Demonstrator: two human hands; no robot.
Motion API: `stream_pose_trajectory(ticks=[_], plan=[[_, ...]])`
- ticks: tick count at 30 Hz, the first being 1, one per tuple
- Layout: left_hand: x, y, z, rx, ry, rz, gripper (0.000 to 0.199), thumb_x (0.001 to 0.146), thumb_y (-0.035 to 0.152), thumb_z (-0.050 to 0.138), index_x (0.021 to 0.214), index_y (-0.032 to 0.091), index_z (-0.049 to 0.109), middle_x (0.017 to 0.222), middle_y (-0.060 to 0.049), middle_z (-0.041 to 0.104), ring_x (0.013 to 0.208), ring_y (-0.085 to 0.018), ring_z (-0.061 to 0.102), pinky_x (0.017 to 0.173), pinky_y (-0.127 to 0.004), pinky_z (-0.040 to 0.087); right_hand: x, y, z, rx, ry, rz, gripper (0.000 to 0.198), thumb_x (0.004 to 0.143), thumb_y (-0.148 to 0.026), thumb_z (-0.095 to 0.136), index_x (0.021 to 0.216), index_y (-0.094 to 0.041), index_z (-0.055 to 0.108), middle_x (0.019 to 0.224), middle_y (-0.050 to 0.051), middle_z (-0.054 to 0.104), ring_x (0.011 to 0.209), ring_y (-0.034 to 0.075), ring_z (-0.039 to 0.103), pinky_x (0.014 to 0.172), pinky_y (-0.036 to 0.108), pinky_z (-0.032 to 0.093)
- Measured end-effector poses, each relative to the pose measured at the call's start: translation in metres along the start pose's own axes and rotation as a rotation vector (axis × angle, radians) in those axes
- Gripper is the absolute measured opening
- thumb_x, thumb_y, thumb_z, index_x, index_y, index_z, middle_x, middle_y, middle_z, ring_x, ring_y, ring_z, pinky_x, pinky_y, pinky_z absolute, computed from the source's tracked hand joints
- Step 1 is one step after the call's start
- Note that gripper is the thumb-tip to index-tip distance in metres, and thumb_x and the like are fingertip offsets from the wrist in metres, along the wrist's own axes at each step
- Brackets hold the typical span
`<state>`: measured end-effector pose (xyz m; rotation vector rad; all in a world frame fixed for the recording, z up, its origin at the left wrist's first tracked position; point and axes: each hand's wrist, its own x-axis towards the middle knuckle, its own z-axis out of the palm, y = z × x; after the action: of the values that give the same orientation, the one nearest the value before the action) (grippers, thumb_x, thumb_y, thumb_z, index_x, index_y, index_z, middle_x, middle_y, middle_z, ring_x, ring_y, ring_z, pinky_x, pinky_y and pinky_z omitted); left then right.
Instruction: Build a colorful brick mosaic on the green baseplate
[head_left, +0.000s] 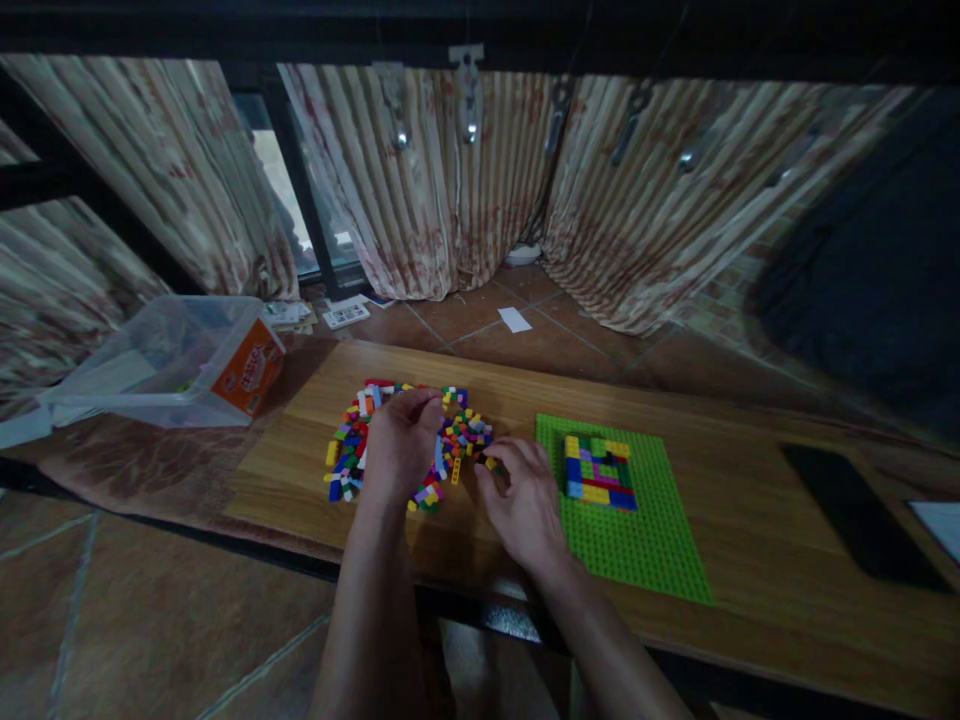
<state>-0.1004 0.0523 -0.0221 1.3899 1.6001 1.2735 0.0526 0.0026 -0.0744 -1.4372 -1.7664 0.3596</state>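
A loose pile of small colourful building bricks lies on the wooden board. Over its middle is my left hand, with fingers curled and pressed together; whatever they may hold is hidden. My right hand is at the pile's right edge, thumb and forefinger closing round a small dark brick. To the right of that hand lies a green studded baseplate. On it sits a roughly square build of bricks in yellow, blue, red, green and purple, with a raised border and a partly filled middle.
A clear plastic box with an orange label stands at the left end on a brown cloth. A black flat slab lies on the wooden board at right. Curtains hang behind, above a tiled floor.
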Motion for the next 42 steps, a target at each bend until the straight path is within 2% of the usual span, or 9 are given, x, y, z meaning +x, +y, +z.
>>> stream_pose_trajectory(ticks=[3,6,13,18,27,32,36,39,42], plan=[[0.000,0.000,0.000,0.038,-0.012,0.016,0.025,0.077,0.027,0.057,0.090,0.013,0.072,0.074,-0.001,0.070,0.068,-0.014,0.061,0.060,-0.021,0.046,0.002,0.007,-0.016,0.235,0.077,0.152,0.012,0.083,-0.029,0.058,0.092,-0.022,0.064,0.087,0.003,0.067,0.079,0.018,0.063,0.075,0.033,0.052],[-0.001,-0.001,0.003,0.093,-0.026,0.013,0.024,0.078,0.027,0.056,0.089,0.013,0.073,0.067,0.000,0.067,0.063,-0.014,0.059,0.057,-0.022,0.044,0.006,0.019,-0.037,0.430,0.204,0.279,0.015,0.078,-0.032,0.065,0.088,-0.021,0.064,0.080,0.001,0.068,0.073,0.016,0.064,0.071,0.031,0.054],[-0.003,0.002,0.016,0.215,-0.061,0.064,0.027,0.079,0.029,0.056,0.092,0.013,0.073,0.078,-0.003,0.073,0.074,-0.017,0.064,0.067,-0.024,0.048,0.010,0.052,-0.089,0.654,0.399,0.510,0.025,0.067,-0.032,0.074,0.087,-0.020,0.067,0.071,-0.003,0.064,0.060,0.012,0.061,0.058,0.028,0.053],[-0.005,0.005,0.027,0.262,-0.097,0.112,0.028,0.080,0.030,0.055,0.092,0.013,0.073,0.081,-0.005,0.073,0.074,-0.017,0.065,0.068,-0.024,0.048,0.005,0.067,-0.109,0.674,0.395,0.488,0.027,0.066,-0.032,0.075,0.089,-0.020,0.069,0.073,-0.003,0.062,0.060,0.011,0.058,0.056,0.025,0.051],[-0.011,0.017,0.051,0.327,-0.183,0.119,0.026,0.080,0.027,0.054,0.092,0.014,0.073,0.080,-0.004,0.074,0.073,-0.017,0.065,0.068,-0.025,0.048,-0.007,0.087,-0.123,0.571,0.329,0.468,0.029,0.071,-0.035,0.070,0.097,-0.022,0.071,0.075,-0.001,0.066,0.064,0.014,0.060,0.062,0.029,0.051],[-0.020,0.020,0.069,0.247,-0.280,0.158,0.025,0.082,0.027,0.053,0.092,0.015,0.072,0.083,-0.004,0.073,0.072,-0.017,0.065,0.068,-0.025,0.048,-0.014,0.101,-0.122,0.426,0.233,0.465,0.029,0.076,-0.038,0.065,0.099,-0.021,0.068,0.088,0.005,0.071,0.074,0.020,0.066,0.073,0.036,0.054],[-0.034,0.027,0.088,0.177,-0.396,0.177,0.023,0.083,0.024,0.052,0.091,0.018,0.073,0.082,-0.002,0.073,0.074,-0.016,0.065,0.068,-0.025,0.047,-0.016,0.105,-0.119,0.391,0.180,0.491,0.030,0.078,-0.038,0.063,0.102,-0.020,0.065,0.093,0.008,0.071,0.074,0.022,0.068,0.073,0.039,0.055],[-0.048,0.030,0.106,0.112,-0.470,0.144,0.022,0.083,0.024,0.054,0.095,0.020,0.073,0.081,-0.002,0.073,0.071,-0.016,0.064,0.066,-0.025,0.047,-0.014,0.099,-0.116,0.429,0.170,0.486,0.026,0.079,-0.037,0.062,0.099,-0.021,0.065,0.094,0.007,0.071,0.075,0.021,0.068,0.072,0.037,0.055],[-0.061,0.031,0.125,-0.046,-0.565,0.087,0.024,0.083,0.024,0.055,0.099,0.021,0.072,0.086,-0.002,0.073,0.073,-0.015,0.064,0.066,-0.024,0.048,-0.011,0.088,-0.115,0.521,0.180,0.418,0.022,0.080,-0.035,0.063,0.097,-0.022,0.066,0.091,0.005,0.071,0.081,0.019,0.066,0.076,0.035,0.054]])
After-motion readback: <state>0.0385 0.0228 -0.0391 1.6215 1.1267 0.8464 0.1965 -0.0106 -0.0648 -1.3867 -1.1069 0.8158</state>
